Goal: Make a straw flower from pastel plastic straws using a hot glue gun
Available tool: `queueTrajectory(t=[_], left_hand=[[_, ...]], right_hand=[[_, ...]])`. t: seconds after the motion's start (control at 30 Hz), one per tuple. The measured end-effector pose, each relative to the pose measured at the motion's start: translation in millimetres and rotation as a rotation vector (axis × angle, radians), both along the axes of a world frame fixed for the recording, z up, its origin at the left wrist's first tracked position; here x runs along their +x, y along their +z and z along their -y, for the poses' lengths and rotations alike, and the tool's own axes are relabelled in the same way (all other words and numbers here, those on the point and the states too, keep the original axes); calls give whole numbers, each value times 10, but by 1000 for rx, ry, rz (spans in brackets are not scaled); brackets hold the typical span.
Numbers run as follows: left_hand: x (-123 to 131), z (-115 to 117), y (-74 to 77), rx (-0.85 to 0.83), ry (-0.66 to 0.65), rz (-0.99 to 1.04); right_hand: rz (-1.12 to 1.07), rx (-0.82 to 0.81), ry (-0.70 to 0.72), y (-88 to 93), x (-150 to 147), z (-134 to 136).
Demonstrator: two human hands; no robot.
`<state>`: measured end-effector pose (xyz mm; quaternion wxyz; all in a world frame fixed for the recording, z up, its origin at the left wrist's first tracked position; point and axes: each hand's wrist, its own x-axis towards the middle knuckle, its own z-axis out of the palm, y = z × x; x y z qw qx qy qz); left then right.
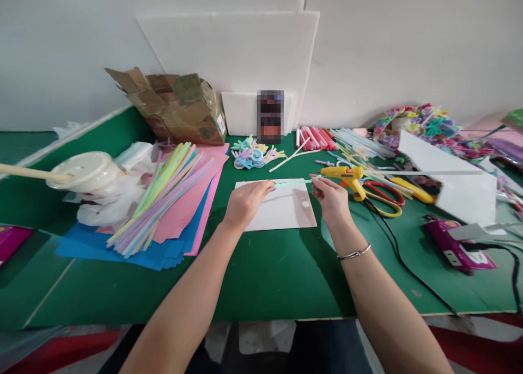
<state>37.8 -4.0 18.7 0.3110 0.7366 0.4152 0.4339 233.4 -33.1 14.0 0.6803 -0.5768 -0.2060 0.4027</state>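
A pale green fuzzy stem (292, 183) is stretched roughly level between my two hands, above a white board (281, 208) on the green table. My left hand (247, 202) pinches its left end, over the board's upper left part. The right end is between the fingers of my right hand (332, 198), just past the board's right edge. A yellow glue gun (347, 179) lies close to the right of my right hand. Small pastel twisted pieces (255, 153) are piled behind the board, in front of an upright phone (270, 116).
Pastel stems (163, 197) lie on pink and blue sheets at left, beside a lidded cup (87, 172) and behind them a cardboard box (175, 107). Right are scissors (386, 197), a black cord (402, 257), a purple power strip (453, 246) and a tilted white board (461, 189).
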Motion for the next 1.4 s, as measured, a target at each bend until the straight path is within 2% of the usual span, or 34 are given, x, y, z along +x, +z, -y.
queueTrajectory(t=[0.2, 0.3, 0.37, 0.47, 0.6, 0.7, 0.77, 0.83, 0.97, 1.03, 1.2, 1.33, 1.4], left_hand=[[-3, 6, 35, 108, -33, -73], [14, -12, 56, 141, 16, -94], [33, -47, 55, 93, 73, -58], [57, -118, 41, -168, 110, 89], [45, -165, 64, -719, 32, 382], [7, -158, 127, -1052, 41, 609], [-23, -153, 175, -1185, 53, 663], [-52, -156, 213, -1250, 25, 655], [-94, -180, 229, -1411, -77, 721], [-99, -193, 206, -1383, -92, 739], [-69, -201, 117, -1085, -39, 728], [-29, -173, 69, -797, -111, 521], [-8, -163, 47, -683, -91, 428]], right_hand=[[-36, -2, -12, 0, -8, 4], [-6, 25, 5, -19, -11, -1], [19, 60, 8, -35, -13, -9], [67, 139, -16, -40, -23, -21], [236, 236, -8, 4, -58, -15], [399, 352, 6, 49, -86, 14], [506, 441, 23, 71, -95, 43], [600, 512, 47, 88, -94, 74], [703, 546, 86, 114, -96, 113], [685, 531, 98, 120, -108, 112], [455, 470, 78, 100, -120, 55], [331, 306, 5, 85, -80, 17], [284, 253, -10, 81, -60, 11]])
